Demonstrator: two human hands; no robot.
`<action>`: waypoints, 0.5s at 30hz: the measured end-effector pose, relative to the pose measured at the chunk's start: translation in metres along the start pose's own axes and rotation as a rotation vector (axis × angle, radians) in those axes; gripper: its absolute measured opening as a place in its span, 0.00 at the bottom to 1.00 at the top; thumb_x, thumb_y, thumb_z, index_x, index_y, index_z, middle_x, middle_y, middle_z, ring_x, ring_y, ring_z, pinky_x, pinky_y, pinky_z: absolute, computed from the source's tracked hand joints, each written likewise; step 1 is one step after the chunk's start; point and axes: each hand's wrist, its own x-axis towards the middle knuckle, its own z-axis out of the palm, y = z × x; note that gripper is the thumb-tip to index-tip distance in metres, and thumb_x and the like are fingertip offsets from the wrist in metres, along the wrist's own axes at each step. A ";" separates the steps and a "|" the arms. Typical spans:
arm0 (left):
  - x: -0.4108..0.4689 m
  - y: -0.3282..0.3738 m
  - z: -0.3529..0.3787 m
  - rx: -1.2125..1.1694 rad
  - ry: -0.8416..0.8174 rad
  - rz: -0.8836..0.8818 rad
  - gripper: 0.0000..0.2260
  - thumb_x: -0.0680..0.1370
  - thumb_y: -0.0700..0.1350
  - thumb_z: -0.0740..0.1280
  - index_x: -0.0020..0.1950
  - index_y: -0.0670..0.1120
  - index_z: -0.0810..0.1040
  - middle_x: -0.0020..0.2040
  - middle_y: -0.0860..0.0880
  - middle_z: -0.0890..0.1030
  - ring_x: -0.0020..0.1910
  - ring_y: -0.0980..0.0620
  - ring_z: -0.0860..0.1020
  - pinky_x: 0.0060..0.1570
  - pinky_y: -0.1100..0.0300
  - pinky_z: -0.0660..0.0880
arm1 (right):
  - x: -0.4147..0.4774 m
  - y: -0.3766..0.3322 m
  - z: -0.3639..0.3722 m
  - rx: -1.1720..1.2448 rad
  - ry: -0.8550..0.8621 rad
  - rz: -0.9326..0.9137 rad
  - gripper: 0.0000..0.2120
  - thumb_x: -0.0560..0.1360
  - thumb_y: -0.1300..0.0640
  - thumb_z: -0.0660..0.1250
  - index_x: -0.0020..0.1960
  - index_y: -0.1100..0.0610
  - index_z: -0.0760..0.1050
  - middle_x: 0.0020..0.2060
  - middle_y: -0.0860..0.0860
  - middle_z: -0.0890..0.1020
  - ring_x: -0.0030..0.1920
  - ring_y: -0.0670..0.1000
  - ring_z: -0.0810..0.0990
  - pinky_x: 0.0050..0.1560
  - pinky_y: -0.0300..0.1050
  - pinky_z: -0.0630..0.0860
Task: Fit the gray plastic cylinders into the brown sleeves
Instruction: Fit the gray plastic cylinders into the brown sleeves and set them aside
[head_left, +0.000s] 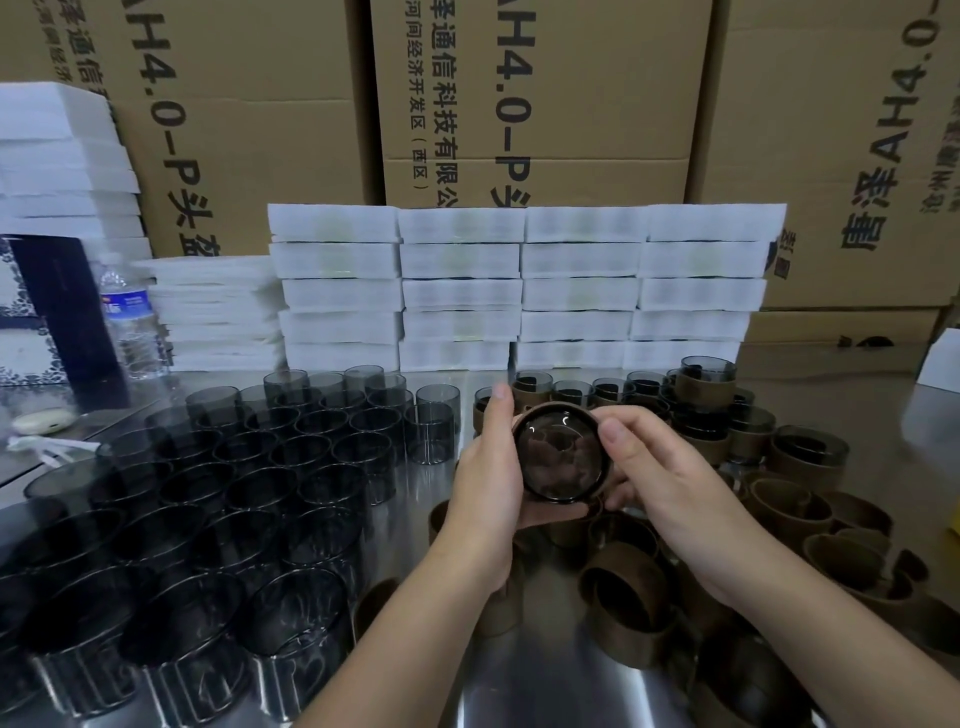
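Before "AH4.0-P" cartons, left hand and right hand, both grips round gray cylinder.

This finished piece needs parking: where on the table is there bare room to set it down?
Bare steel table shows in the near strip between the gray cylinders and the loose brown sleeves, and at the far right beyond the sleeved cylinders. The left is packed with cylinders, the near right with sleeves.
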 end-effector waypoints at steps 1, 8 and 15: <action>0.000 0.000 0.000 0.009 0.012 0.009 0.26 0.79 0.64 0.56 0.35 0.53 0.86 0.39 0.46 0.86 0.38 0.47 0.85 0.30 0.55 0.79 | 0.000 0.001 0.000 -0.002 0.007 -0.007 0.23 0.62 0.37 0.62 0.50 0.50 0.77 0.35 0.42 0.79 0.32 0.39 0.75 0.34 0.34 0.74; -0.002 -0.002 0.001 0.026 -0.028 -0.011 0.22 0.80 0.60 0.58 0.43 0.48 0.85 0.36 0.47 0.85 0.33 0.52 0.84 0.28 0.57 0.79 | 0.000 0.000 -0.002 0.024 0.044 0.014 0.23 0.65 0.36 0.61 0.52 0.48 0.79 0.35 0.46 0.82 0.33 0.44 0.77 0.37 0.37 0.76; -0.007 -0.001 0.004 0.028 -0.015 -0.011 0.18 0.82 0.55 0.59 0.46 0.46 0.82 0.26 0.53 0.80 0.27 0.55 0.81 0.27 0.57 0.79 | 0.000 0.003 -0.001 0.079 -0.019 0.035 0.18 0.72 0.38 0.59 0.54 0.42 0.81 0.50 0.50 0.85 0.58 0.62 0.78 0.63 0.65 0.70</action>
